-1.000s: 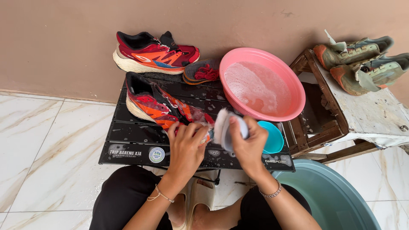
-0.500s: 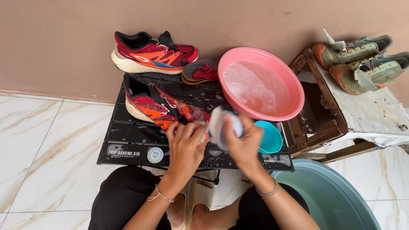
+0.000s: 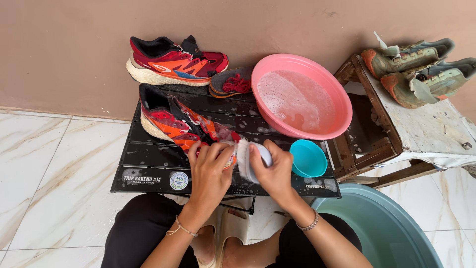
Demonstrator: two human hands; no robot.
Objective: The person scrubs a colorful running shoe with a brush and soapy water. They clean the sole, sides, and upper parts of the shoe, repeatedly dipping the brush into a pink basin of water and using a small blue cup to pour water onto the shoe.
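A red and orange running shoe (image 3: 171,119) lies on a low black slatted table (image 3: 148,164), its toe covered in soapy foam. My left hand (image 3: 210,166) presses down on the toe end and holds it still. My right hand (image 3: 270,168) grips a white scrubbing brush (image 3: 246,159) whose bristles touch the shoe's toe. A second matching shoe (image 3: 173,62) rests against the wall at the table's far edge, with a dark insole carrying red laces (image 3: 232,83) beside it.
A pink basin of soapy water (image 3: 300,97) sits on the table's right side, a small teal cup (image 3: 307,158) just in front of it. A worn wooden stool (image 3: 421,124) at right carries two green-orange shoes (image 3: 416,67). A large teal tub (image 3: 377,228) stands at lower right.
My right hand with the brush has shifted slightly left against the shoe's toe. The left hand stays on the shoe.
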